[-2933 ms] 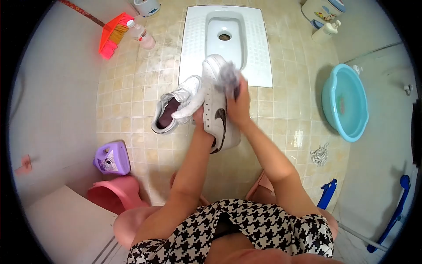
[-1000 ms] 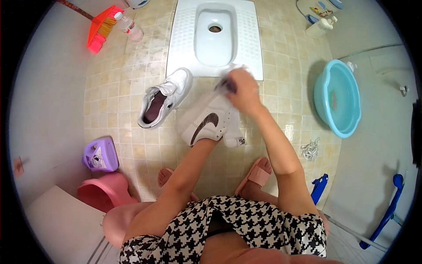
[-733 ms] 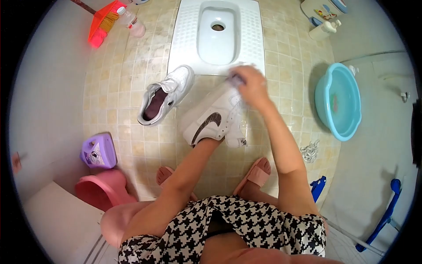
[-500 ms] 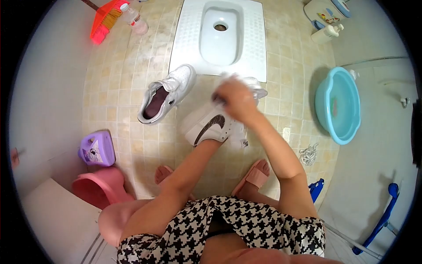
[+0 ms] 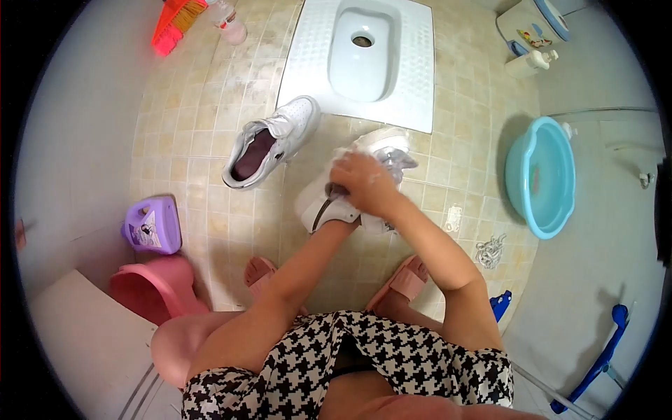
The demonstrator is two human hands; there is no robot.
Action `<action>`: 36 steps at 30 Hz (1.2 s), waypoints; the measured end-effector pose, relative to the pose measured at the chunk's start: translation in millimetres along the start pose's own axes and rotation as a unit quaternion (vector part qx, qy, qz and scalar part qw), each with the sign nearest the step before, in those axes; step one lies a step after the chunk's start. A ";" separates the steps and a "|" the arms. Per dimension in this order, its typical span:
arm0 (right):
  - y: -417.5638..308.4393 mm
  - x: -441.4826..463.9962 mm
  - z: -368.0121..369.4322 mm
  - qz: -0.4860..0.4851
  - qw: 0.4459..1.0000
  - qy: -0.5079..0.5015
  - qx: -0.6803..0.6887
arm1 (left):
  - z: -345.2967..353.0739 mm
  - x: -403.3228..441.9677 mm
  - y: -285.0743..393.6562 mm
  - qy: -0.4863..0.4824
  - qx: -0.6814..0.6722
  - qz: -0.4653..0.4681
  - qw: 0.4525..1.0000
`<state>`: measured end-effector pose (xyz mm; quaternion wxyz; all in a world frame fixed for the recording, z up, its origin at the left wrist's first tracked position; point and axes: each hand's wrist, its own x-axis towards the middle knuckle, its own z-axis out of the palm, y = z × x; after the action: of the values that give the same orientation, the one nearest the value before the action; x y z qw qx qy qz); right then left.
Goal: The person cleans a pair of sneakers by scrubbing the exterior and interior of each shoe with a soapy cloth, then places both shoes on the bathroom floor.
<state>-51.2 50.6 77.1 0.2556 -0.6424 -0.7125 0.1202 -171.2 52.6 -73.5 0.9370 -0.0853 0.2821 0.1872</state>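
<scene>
A white shoe with a dark swoosh (image 5: 313,203) is held above the tiled floor in front of me. My left hand is inside the shoe's opening, its fingers hidden; only the wrist and forearm show. My right hand (image 5: 362,183) is closed round a brush with a dark handle and pale, greyish bristles (image 5: 397,159), which lies against the side of the shoe and covers part of the swoosh. White foam shows on the hand and on the shoe. The other white shoe (image 5: 271,143), with a dark insole, stands on the floor to the left.
A squat toilet (image 5: 294,77) lies ahead. At right are a blue basin (image 5: 539,178), pale laces (image 5: 491,251) and a pump bottle (image 5: 530,64). At left are a purple jug (image 5: 154,225), a pink bucket (image 5: 164,283), a clear bottle (image 5: 229,24) and an orange broom (image 5: 176,24).
My right hand and the brush have moved from the toe area back along the shoe's side, now partly over the swoosh. Earlier the shoe was turned from pointing away to lying more sideways.
</scene>
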 end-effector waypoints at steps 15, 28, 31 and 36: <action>115.2 -23.6 -7.1 0.442 0.705 0.267 0.487 | 0.3 -0.5 2.5 0.006 0.038 0.007 0.999; 26.6 -12.2 6.2 0.133 0.955 0.254 -0.070 | 84.3 30.0 48.5 -0.065 0.161 0.020 0.985; 45.6 6.9 -1.2 0.094 0.974 0.191 -0.080 | 79.3 23.4 52.2 -0.065 0.150 0.023 0.986; 60.3 34.4 -16.9 0.346 0.930 0.109 -0.049 | 72.0 19.2 37.6 -0.050 0.114 0.030 0.992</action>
<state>7.5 90.4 68.3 0.2424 -0.8702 -0.4183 0.0953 -135.6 112.0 -26.8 0.9475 0.0402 0.2573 0.1856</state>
